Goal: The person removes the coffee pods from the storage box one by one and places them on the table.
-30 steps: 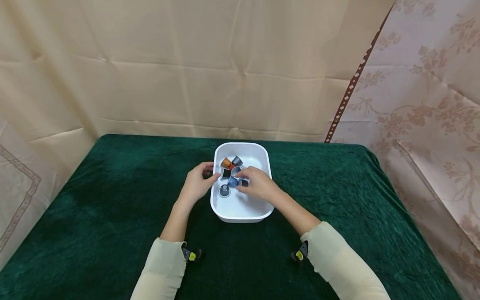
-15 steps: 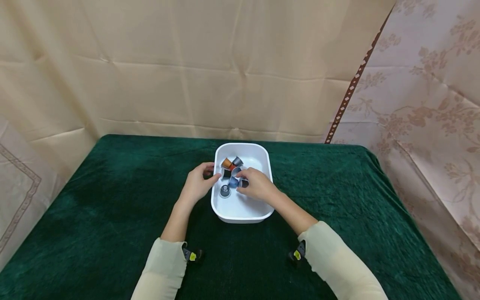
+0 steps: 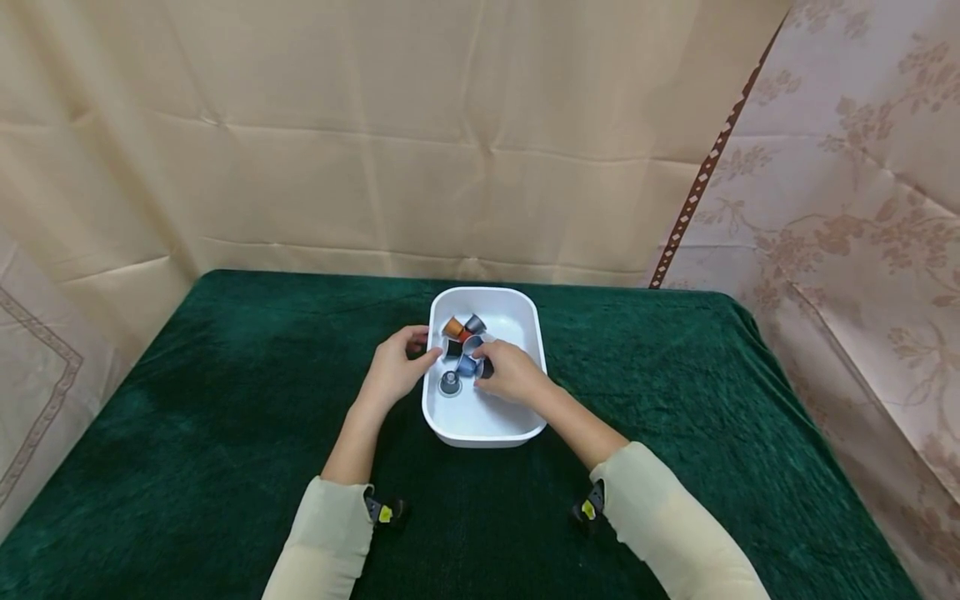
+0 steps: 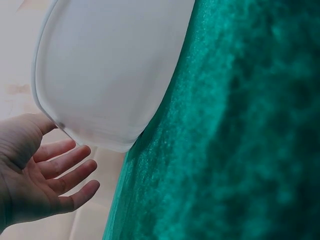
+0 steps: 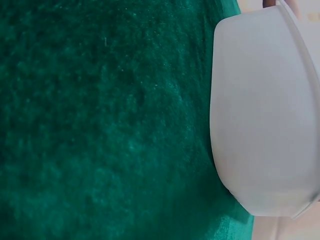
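A white plastic tub (image 3: 483, 421) holds several coffee capsules. Its left rim sits between the thumb and fingers of my left hand (image 3: 393, 367); the left wrist view shows the thumb over the edge and the other fingers spread outside the wall. Inside the tub, my right hand (image 3: 513, 372) pinches a dark capsule (image 3: 487, 369) between thumb and fingers, which partly hide it. Close to those fingertips lie a blue capsule (image 3: 467, 367) and a silver-blue one (image 3: 472, 345). A dark grey capsule (image 3: 450, 382) stands apart, nearer the front. The right hand is out of its own wrist view.
Toward the back of the tub lie an orange capsule (image 3: 453, 327), a grey one (image 3: 475, 322), a red one (image 3: 464, 336) and a black one (image 3: 453, 348). Green velvet cloth (image 3: 247, 400) covers the table. Beige curtain (image 3: 337, 142) hangs behind it.
My right hand has shifted very slightly toward me, and the dark capsule at its fingertips has turned a little. The left hand stays at the rim.
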`<state>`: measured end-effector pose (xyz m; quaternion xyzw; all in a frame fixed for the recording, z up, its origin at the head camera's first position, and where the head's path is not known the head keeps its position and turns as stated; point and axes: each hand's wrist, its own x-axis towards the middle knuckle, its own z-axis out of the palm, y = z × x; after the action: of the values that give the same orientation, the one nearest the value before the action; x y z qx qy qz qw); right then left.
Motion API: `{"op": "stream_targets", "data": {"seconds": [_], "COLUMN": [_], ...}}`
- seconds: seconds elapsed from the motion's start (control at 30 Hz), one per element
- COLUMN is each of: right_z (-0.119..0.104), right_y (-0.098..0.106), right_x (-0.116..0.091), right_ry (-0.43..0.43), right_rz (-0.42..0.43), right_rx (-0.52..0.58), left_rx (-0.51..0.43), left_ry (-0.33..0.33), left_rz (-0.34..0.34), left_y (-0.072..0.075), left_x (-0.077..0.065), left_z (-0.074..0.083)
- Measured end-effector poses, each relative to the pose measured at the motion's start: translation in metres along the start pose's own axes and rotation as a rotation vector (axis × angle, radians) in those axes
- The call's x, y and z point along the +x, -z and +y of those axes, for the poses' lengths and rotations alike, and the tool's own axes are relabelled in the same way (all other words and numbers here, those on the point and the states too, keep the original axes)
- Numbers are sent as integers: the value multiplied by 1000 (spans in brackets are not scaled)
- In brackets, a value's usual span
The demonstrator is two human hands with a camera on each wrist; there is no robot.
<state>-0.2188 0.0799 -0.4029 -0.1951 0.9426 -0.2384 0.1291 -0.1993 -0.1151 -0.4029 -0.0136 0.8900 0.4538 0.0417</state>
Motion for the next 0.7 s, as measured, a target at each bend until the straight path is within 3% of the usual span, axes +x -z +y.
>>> {"op": "stream_targets", "data": {"seconds": [0.7], "right_z": [-2], "right_y": [-1], "right_x": [-1], "right_ry": [-23], "right_rz": [-2], "right_rx": [20], "left_rx": [-3], "left_ry": [23], "left_rz": [-3], "left_y": [-1], "left_x": [0], "left_z": [0]}}
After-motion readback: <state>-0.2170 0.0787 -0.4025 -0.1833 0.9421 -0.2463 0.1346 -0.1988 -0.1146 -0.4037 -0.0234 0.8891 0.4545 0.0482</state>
